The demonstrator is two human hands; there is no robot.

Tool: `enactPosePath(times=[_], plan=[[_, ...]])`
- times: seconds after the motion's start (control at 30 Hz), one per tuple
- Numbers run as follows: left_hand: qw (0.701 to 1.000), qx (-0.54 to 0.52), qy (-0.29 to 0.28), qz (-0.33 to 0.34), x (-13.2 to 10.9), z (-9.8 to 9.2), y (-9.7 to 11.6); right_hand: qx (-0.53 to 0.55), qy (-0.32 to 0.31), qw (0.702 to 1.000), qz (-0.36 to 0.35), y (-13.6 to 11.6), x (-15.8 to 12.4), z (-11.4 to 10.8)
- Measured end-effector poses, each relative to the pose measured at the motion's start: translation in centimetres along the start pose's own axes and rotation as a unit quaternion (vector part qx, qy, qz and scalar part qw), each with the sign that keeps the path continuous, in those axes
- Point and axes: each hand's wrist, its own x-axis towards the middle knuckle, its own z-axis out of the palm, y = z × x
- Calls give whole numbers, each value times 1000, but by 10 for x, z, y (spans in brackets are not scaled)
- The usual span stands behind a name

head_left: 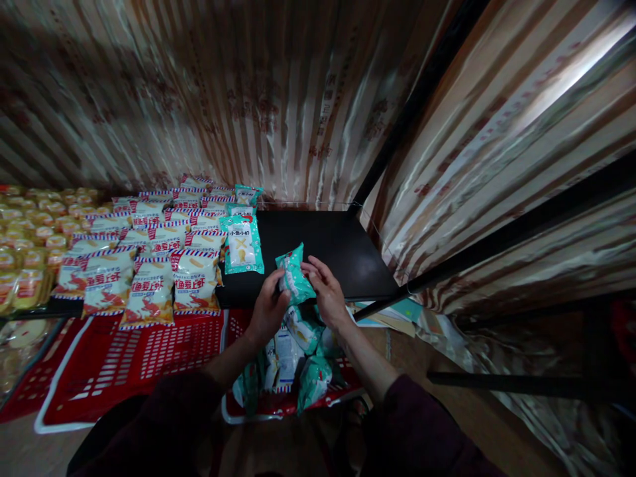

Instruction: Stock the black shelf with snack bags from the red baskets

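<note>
A teal snack bag (295,275) is held between my two hands, above a red basket. My left hand (269,310) grips its lower left side, thumb in front. My right hand (325,291) touches its right side, fingers bent around the edge. Below them, several more teal bags (314,381) lie in the red basket (238,323). On the black shelf (325,242), a short column of teal bags (242,245) lies just right of several red, white and orange snack bags (149,288).
Small yellow packages (30,285) fill the far left of the shelf. Another red basket (134,361) stands below the shelf. Striped plastic sheeting (278,99) hangs behind, and black metal bars (422,99) cross the right side. Papers (387,315) lie at the right.
</note>
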Motion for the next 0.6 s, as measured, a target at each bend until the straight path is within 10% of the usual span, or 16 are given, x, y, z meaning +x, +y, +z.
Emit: enactPosePath(times=[0.23,0.43,0.6], plan=[[964,-206,43,-166,1,-3,20,-151,-65,979,-118,2,-20,14],[933,-297,14,-204,3,-17,27,-66,-105,988,-89,-1,-26,23],[890,-389,11,-236,1,-28,28,-30,-24,997,-70,-2,-18,23]])
